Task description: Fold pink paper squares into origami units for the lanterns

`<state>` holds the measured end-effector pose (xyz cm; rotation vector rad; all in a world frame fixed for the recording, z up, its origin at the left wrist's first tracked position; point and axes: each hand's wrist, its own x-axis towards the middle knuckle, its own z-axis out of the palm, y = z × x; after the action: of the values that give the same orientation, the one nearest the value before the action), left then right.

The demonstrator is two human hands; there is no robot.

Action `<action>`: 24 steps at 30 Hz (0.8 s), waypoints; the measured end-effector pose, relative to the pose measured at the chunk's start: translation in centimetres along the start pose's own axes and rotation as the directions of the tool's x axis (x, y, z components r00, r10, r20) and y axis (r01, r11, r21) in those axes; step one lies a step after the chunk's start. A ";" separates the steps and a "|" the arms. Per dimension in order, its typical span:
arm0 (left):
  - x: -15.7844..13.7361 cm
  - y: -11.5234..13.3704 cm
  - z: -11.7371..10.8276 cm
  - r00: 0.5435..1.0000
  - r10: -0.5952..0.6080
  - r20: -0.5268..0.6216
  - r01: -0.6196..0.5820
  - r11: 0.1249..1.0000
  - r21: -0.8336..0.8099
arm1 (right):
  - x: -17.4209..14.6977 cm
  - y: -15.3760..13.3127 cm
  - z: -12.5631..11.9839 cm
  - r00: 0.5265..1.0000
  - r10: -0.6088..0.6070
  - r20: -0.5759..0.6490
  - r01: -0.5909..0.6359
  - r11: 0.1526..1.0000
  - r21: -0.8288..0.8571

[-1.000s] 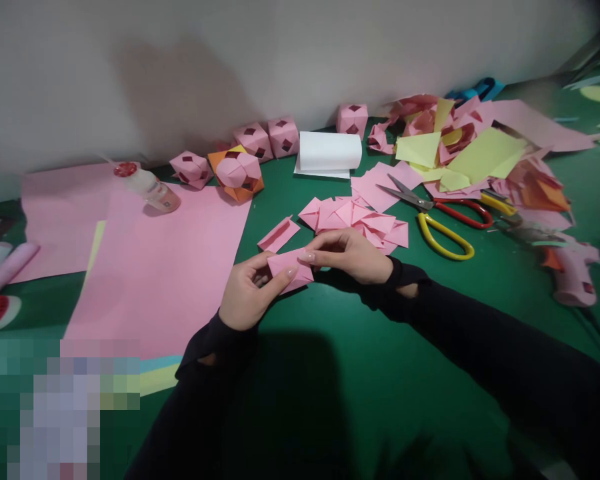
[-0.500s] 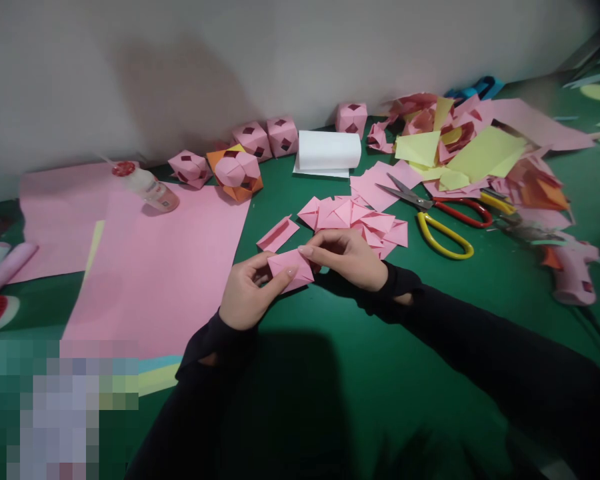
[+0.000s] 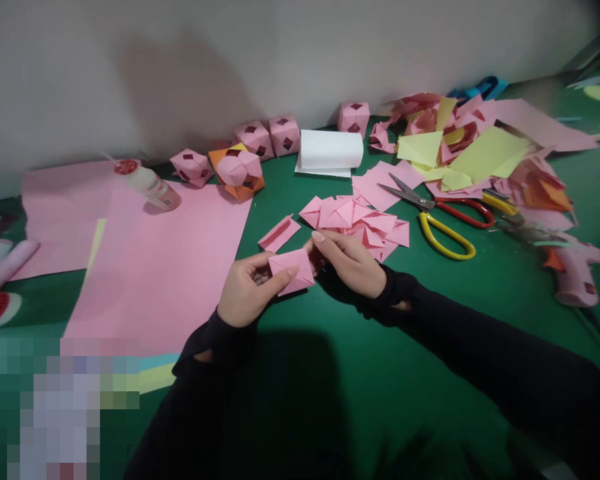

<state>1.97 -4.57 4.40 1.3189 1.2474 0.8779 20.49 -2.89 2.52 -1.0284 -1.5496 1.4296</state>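
My left hand (image 3: 247, 288) is closed on a small folded pink paper piece (image 3: 300, 270), thumb flat on its creased face and fingers behind. At the paper's upper right edge is my right hand (image 3: 350, 260), its fingers curled partly behind that edge and its thumb raised off the face. Just beyond, a separate folded pink strip (image 3: 280, 233) lies on the green table. Several folded pink paper pieces (image 3: 345, 213) form a loose pile behind my right hand.
Scissors (image 3: 433, 207) lie open right of the pile, and a pink glue gun (image 3: 577, 267) farther right. Paper scraps (image 3: 480, 150) heap behind. Pink paper balls (image 3: 191, 167) and a white roll (image 3: 330, 150) line the wall. A bottle (image 3: 153, 187) stands on pink sheets (image 3: 155, 280).
My right thumb has lifted off the face of the folded paper, and the right hand has shifted slightly. My left hand keeps its hold.
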 end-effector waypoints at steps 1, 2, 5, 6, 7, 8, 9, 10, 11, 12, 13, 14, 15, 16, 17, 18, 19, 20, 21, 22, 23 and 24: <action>0.0 0.0 0.0 1.000 0.001 0.002 -0.001 1.000 0.004 | 0.0 0.0 0.0 1.000 -0.008 0.001 0.008 1.000 -0.012; 0.0 0.0 0.0 1.000 0.001 0.006 -0.001 1.000 0.015 | 0.0 -0.1 0.0 1.000 -0.022 -0.001 0.022 0.999 -0.040; -0.1 0.0 0.0 1.000 0.006 0.017 -0.007 0.999 0.054 | 0.0 -0.1 0.0 0.998 -0.061 -0.004 0.060 0.992 -0.112; -0.1 0.0 0.0 1.000 0.007 0.021 -0.008 0.998 0.059 | 0.0 -0.1 0.0 0.998 -0.066 -0.002 0.066 0.990 -0.121; -0.1 0.0 0.0 1.000 0.006 0.027 -0.007 0.998 0.057 | 0.0 -0.1 0.0 0.997 -0.073 -0.001 0.072 0.989 -0.129; -0.1 0.0 0.0 0.999 0.002 0.032 -0.004 0.999 0.049 | 0.0 -0.1 0.0 0.997 -0.077 -0.003 0.076 0.988 -0.136; -0.1 0.0 0.0 0.999 -0.004 0.035 0.003 0.999 0.041 | 0.0 -0.1 -0.1 0.997 -0.078 -0.003 0.077 0.988 -0.136; -0.1 0.1 0.0 0.999 -0.010 0.037 0.009 0.999 0.031 | 0.0 -0.1 -0.1 0.997 -0.075 -0.001 0.075 0.989 -0.132; -0.1 0.1 0.0 0.999 -0.013 0.035 0.013 1.000 0.021 | 0.0 -0.2 -0.1 0.998 -0.066 0.004 0.066 0.991 -0.118; 0.0 0.1 0.0 0.999 -0.013 0.031 0.013 1.000 0.009 | 0.1 -0.2 -0.1 0.999 -0.053 0.013 0.054 0.994 -0.096; 0.0 0.1 0.0 1.000 -0.008 0.023 0.008 1.000 -0.001 | 0.1 -0.2 -0.2 0.999 -0.038 0.027 0.040 0.997 -0.073; 0.0 0.2 0.0 1.000 -0.001 0.013 0.001 1.000 -0.011 | 0.1 -0.2 -0.2 0.999 -0.024 0.045 0.026 0.998 -0.056; 0.0 0.2 0.0 1.000 0.008 0.001 -0.008 1.000 -0.018 | 0.1 -0.2 -0.2 0.998 -0.011 0.065 0.014 0.999 -0.049; 0.0 0.2 0.0 1.000 0.015 -0.010 -0.015 1.000 -0.021 | 0.1 -0.2 -0.2 0.996 0.000 0.085 0.005 0.999 -0.052; 0.0 0.2 -0.1 1.000 0.018 -0.016 -0.018 1.000 -0.020 | 0.1 -0.2 -0.2 0.995 0.007 0.102 -0.001 0.998 -0.058; 0.0 0.3 -0.1 1.000 0.019 -0.017 -0.019 1.000 -0.017 | 0.0 -0.2 -0.2 0.993 0.012 0.114 -0.004 0.998 -0.065; 0.0 0.3 -0.1 1.000 0.019 -0.014 -0.019 1.000 -0.015 | 0.0 -0.1 -0.2 0.993 0.014 0.120 -0.006 0.998 -0.067; 0.0 0.2 -0.1 1.000 0.016 -0.009 -0.016 1.000 -0.015 | 0.0 0.0 -0.2 0.993 0.013 0.119 -0.005 0.998 -0.062; 0.0 0.2 -0.1 1.000 0.013 -0.007 -0.013 1.000 -0.019 | 0.0 0.1 -0.1 0.993 0.007 0.114 -0.001 0.998 -0.056; 0.0 0.2 -0.1 1.000 0.009 -0.006 -0.009 1.000 -0.025 | -0.1 0.1 -0.1 0.995 0.000 0.104 0.006 0.999 -0.052; -0.1 0.2 -0.1 1.000 0.006 -0.008 -0.006 0.999 -0.032 | -0.1 0.2 0.0 0.996 -0.008 0.090 0.013 0.998 -0.054; -0.1 0.2 -0.1 1.000 0.003 -0.012 -0.004 0.999 -0.034 | -0.1 0.2 0.0 0.997 -0.016 0.075 0.021 0.998 -0.059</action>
<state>1.93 -4.59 4.61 1.2906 1.2341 0.9067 20.51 -2.98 2.30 -1.0033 -1.6605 1.4310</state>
